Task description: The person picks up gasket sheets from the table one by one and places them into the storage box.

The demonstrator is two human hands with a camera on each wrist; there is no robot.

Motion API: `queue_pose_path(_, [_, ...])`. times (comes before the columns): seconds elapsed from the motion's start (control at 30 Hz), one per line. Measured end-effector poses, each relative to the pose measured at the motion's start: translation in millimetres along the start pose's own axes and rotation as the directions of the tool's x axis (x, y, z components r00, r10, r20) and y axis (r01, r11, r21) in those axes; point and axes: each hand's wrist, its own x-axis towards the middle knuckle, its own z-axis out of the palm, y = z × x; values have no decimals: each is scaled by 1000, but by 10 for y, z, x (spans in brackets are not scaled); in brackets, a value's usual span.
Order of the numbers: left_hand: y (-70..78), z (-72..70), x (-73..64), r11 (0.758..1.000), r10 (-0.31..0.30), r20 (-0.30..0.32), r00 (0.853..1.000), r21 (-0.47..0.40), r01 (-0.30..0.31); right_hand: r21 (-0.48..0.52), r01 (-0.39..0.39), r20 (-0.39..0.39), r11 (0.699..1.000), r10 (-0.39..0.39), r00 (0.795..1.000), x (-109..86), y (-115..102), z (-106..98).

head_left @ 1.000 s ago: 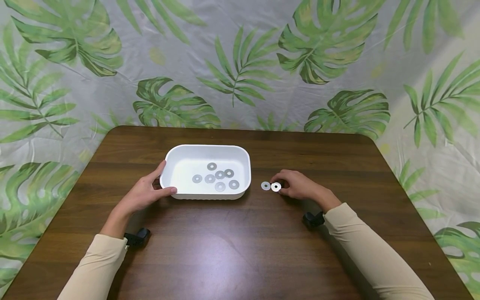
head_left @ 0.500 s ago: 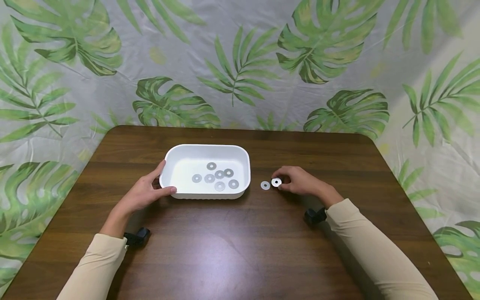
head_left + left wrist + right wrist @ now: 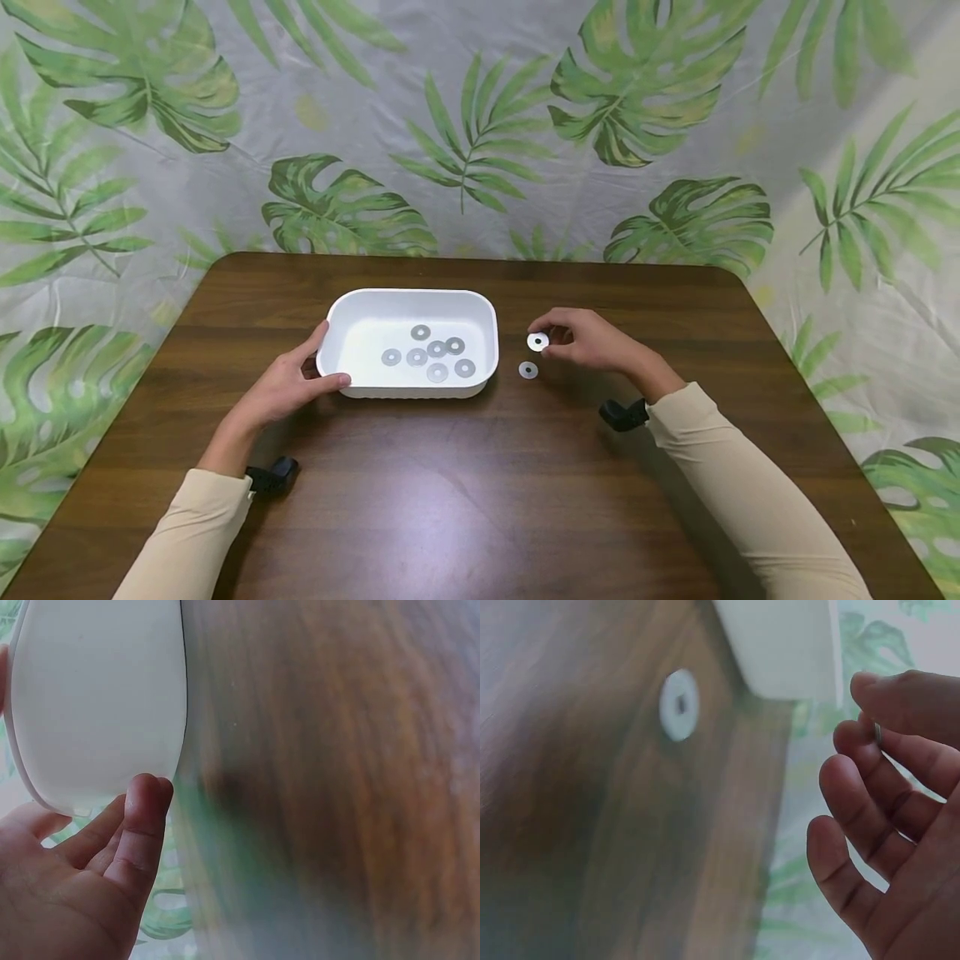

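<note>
A white plastic tub (image 3: 408,392) stands on the table in the head view, with several flat metal washers (image 3: 458,367) lying on its bottom. My left hand (image 3: 285,383) holds the tub by its left end, thumb at the front rim and fingers at the side. In the left wrist view the tub's outer wall (image 3: 97,697) fills the upper left. To the right of the tub, my right hand (image 3: 588,340) pinches one washer (image 3: 532,341) between thumb and fingers; edge-on, that washer (image 3: 877,733) shows as a thin sliver. Another washer (image 3: 522,371) lies flat on the table just below it.
The dark wooden table (image 3: 435,500) has rounded far corners. Behind it hangs a pale cloth (image 3: 517,108) printed with green leaves. Black bands with small camera units (image 3: 622,414) sit on both wrists.
My right hand has lifted one washer from beside the other and moved away from me, slightly left, with it. The left hand and tub have stayed in place.
</note>
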Motion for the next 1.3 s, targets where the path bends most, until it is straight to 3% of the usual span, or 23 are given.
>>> queue_pose_path(0.33, [-22,19,-17,1000,10,-5,1000,6,-10,-8,106,7,994,-106,994,189,-361,-68])
queue_pose_path(0.77, [-9,-3,-35,1000,12,-11,1000,2,-12,-47,155,31,987,-153,988,507,-686,-89])
queue_pose_path(1.3, [2,-4,5,1000,19,-8,1000,1,-19,30,193,69,981,-195,978,898,-883,236])
